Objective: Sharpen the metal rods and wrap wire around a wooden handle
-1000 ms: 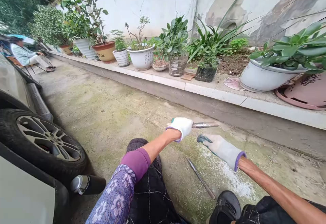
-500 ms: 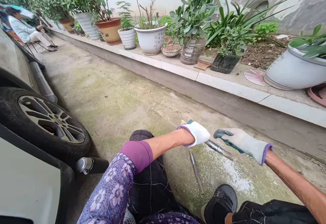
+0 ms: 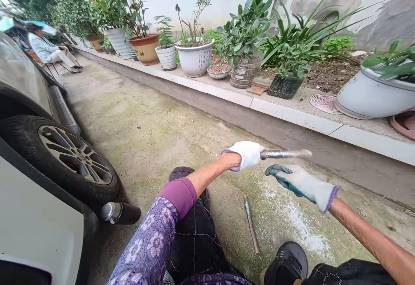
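Note:
My left hand [image 3: 247, 154], in a white glove with a purple cuff, is closed round a grey metal rod [image 3: 285, 153] that sticks out level to the right. My right hand [image 3: 300, 183], in a white glove with green fingertips, hovers just below the rod with its fingers stretched out flat, holding nothing. A second metal rod [image 3: 251, 223] lies on the mossy concrete ground below both hands, near my shoe [image 3: 287, 262]. A white powdery patch [image 3: 300, 229] marks the ground to its right.
A car wheel [image 3: 69, 159] and white bodywork [image 3: 35, 220] stand close on the left, with a dark flask [image 3: 119, 213] lying beside the tyre. A raised ledge [image 3: 285, 114] carries several potted plants [image 3: 194, 56]. A person sits on a chair [image 3: 47, 52] far left.
My left hand has swung the rod up from pointing down at the ground to level. My right hand stayed just below it, and the view shifted slightly.

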The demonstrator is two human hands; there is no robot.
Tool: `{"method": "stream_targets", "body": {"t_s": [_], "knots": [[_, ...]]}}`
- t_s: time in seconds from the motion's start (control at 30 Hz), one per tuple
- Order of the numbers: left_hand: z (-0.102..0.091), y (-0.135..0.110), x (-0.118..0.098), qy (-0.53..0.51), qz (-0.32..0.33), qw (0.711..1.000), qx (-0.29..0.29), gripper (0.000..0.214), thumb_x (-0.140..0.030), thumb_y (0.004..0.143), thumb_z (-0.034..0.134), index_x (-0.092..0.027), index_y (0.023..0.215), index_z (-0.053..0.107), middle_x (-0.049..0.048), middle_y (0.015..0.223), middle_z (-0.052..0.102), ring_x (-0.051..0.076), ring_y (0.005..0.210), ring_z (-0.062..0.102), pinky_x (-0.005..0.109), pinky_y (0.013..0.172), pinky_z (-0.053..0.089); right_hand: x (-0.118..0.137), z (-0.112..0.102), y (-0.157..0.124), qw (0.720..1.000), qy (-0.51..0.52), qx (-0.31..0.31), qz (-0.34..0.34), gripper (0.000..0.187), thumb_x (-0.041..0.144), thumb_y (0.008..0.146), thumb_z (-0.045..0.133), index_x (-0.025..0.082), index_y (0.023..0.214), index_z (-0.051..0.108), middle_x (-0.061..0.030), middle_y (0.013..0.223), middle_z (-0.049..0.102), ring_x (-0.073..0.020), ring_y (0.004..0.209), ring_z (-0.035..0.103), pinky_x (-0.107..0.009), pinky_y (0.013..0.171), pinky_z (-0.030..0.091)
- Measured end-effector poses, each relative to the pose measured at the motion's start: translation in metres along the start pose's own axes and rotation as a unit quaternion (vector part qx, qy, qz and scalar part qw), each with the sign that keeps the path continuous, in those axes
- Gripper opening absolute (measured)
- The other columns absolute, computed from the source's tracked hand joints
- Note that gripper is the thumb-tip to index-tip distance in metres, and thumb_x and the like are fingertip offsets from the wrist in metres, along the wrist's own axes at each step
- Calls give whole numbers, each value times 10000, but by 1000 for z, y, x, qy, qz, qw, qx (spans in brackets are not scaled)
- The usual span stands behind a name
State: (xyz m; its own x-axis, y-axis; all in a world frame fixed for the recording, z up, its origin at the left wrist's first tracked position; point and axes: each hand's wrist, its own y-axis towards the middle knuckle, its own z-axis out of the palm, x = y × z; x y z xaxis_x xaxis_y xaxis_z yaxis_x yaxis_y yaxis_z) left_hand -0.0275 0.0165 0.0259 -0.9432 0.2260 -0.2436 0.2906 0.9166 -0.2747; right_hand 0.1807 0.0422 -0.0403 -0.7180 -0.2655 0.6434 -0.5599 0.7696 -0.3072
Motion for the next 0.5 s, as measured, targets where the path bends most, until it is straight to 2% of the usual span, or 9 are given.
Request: {"method": "stream_targets", "body": {"t_s": [0.07,0.13,0.2,0.3,0.37,0.5], "knots": [[1,7,8,28,-34,999,-22,369,-220,997,427,-151,1214,718,131,1053,773,263,900,728,352,757,550,6,7,-1,1000,27,4,-15,499,490,883,438,189,1084,782,-57,707,715,-183,538,595,-291,482,478],[10,14,12,62,-47,997,-23,369,-160,988,430,-130,1204,728,161,1074,768,294,946,737,394,790,565,12,8,-1,998,17,-25,-59,454,454,875,462,198,1056,790,-84,942,799,-223,740,696,-336,694,575],[20,18,10,95,-41,995,0,316,-117,953,493,-105,1121,761,188,1038,770,318,949,745,420,797,575,15,5,-3,994,-33,-47,-91,436,449,888,462,224,1041,802,-74,1067,808,-268,902,729,-375,850,577],[32,17,-2,145,-15,989,30,238,-45,887,581,-77,1011,781,212,980,770,345,953,749,464,817,578,17,-4,-7,990,-101,-30,-94,392,433,888,487,279,1036,816,-53,956,814,-287,887,743,-363,813,572],[35,13,-11,175,6,984,43,209,-4,846,619,-76,951,785,206,937,772,353,948,750,499,835,573,19,-9,-8,988,-115,-18,-98,338,415,871,511,302,966,815,-42,885,810,-280,838,740,-343,764,566],[35,5,-25,208,55,974,66,185,6,836,637,-78,901,790,196,903,779,350,950,752,525,858,574,14,-15,-8,986,-117,-26,-115,297,391,843,509,283,847,786,-26,877,815,-262,819,734,-323,768,561]]}}
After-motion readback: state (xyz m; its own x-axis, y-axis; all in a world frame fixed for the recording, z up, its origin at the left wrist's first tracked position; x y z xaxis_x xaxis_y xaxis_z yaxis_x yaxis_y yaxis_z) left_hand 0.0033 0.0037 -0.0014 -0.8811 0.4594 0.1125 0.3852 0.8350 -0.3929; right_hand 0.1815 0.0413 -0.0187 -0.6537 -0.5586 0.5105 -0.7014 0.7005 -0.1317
